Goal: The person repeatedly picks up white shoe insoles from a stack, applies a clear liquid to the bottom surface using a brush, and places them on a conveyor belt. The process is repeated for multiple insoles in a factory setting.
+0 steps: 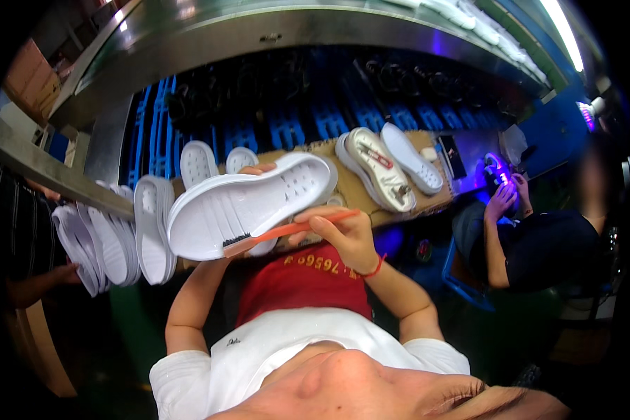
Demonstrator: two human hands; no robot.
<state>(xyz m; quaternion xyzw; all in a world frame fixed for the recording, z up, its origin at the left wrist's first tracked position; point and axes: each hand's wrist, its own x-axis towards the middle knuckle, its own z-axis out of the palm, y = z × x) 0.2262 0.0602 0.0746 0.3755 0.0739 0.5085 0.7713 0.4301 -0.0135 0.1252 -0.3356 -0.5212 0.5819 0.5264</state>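
My left hand (257,169) holds up a white shoe sole (217,210), its fingers over the far edge and the rest mostly hidden behind it. The hollow inner side of the sole faces up, with ridges and a patch of small holes. Closed around the orange handle of a brush (294,227) is my right hand (348,236). The brush's dark bristles touch the inside of the sole near its near edge. Just beyond my right hand, a cream shoe (379,164) with a red mark and another white sole (414,162) lie on the cardboard (350,183).
Several white soles (110,241) are stacked at the left, where another person's hand (66,273) touches them. Dark shoes (392,75) stand on the blue conveyor (287,129) beneath a metal hood (273,35). At right, a co-worker (539,245) handles a shoe (497,171) under purple light.
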